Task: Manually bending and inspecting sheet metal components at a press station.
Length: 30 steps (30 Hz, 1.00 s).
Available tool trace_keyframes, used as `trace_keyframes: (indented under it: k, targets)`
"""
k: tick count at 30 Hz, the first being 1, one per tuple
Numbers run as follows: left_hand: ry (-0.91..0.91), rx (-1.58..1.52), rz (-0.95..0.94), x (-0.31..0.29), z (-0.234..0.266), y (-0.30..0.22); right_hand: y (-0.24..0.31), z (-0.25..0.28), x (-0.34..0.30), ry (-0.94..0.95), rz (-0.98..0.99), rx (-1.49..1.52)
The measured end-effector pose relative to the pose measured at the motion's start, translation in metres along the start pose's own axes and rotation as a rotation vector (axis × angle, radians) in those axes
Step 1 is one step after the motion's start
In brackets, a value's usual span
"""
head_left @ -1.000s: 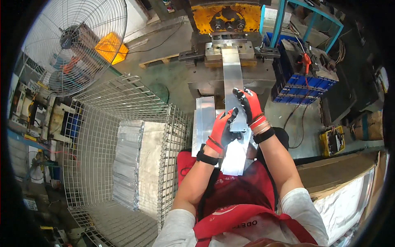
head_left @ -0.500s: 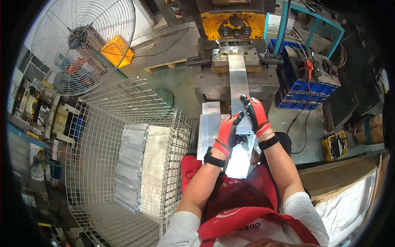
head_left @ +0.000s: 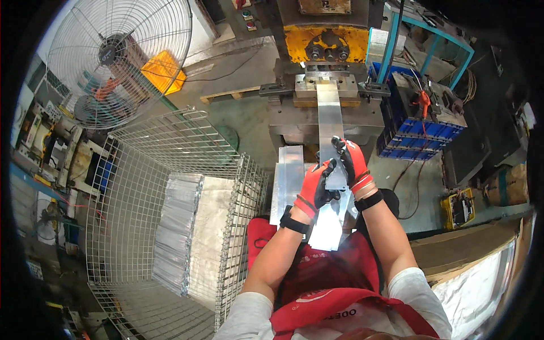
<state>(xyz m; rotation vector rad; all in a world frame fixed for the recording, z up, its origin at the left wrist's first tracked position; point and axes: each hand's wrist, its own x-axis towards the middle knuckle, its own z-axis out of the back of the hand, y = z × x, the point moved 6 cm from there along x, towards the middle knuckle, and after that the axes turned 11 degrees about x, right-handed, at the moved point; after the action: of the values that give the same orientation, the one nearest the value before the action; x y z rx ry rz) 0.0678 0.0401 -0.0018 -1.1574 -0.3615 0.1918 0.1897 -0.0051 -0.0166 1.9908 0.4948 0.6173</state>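
A long flat metal strip runs from the die block of a press toward my lap. My left hand, in a red and black glove, grips the strip's near end along its left edge. On the opposite edge, my right hand, gloved the same way, has its fingers closed on the strip. Beneath my hands lie more bright metal strips above my lap. Another stack of strips sits left of my left hand.
A wire mesh cage at left holds stacked metal strips and a pale sheet. Behind it stands a large fan. Blue crates carry tools right of the press. A yellow basket rests on the floor at right.
The view has shifted slightly, so the press and hands appear a little lower. Both hands keep their hold on the strip, whose far end stays at the die block.
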Motion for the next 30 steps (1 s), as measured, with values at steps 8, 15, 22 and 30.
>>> trace_keyframes:
  k: [8,15,22,30]
  targets:
    - [0.058,-0.044,0.166,-0.001,0.0,-0.003,-0.006,0.006,-0.002,0.027,-0.157,-0.041]
    - [-0.25,0.474,-0.515,-0.008,0.002,0.004,0.008,0.0,-0.006,-0.039,-0.001,-0.144]
    - [-0.17,0.276,-0.375,-0.001,0.004,-0.009,0.004,0.001,-0.002,-0.002,-0.058,0.018]
    - [0.069,-0.926,0.347,-0.018,-0.018,0.023,0.011,-0.013,-0.027,0.086,-0.156,0.133]
